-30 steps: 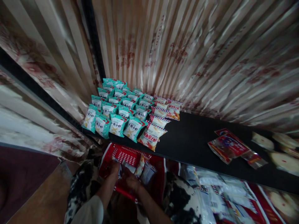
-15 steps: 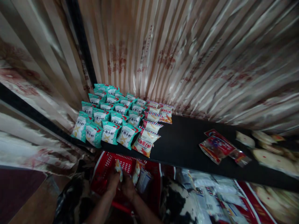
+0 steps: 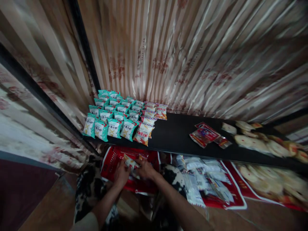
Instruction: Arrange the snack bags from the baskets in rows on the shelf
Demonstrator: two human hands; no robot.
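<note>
The left hand [image 3: 121, 173] is curling its fingers round a small pale plastic snack packet [image 3: 130, 161], gripping it at its lower edge. The right hand [image 3: 145, 169] is lying just beside it with its fingers spread over the same heap of packets; I cannot tell whether that hand is clasping anything, since the spot is dim and blurred. The 2 hands and the packet are sitting inside a red plastic mesh basket [image 3: 109, 159], which is resting low in front of the person, just under the front edge of a long black shelf board [image 3: 178, 136]. On the left end of that board, rows of teal foil snack bags [image 3: 109, 123] are standing packed together, and a column of white snack bags with red lettering [image 3: 145, 130] is leaning just beside them on their right. Well apart, further right on the board, a few flat red wrapped packs [image 3: 204, 134] are lying, and beyond them pale round cakes in clear wrappers [image 3: 255, 141] are trailing off toward the edge of view. Below the board, right of the basket, white clear-wrapped packets [image 3: 199, 175] are lying on a red printed sheet [image 3: 237, 195]. A shiny cream-and-brown striped curtain [image 3: 192, 57] is hanging behind the shelf
</note>
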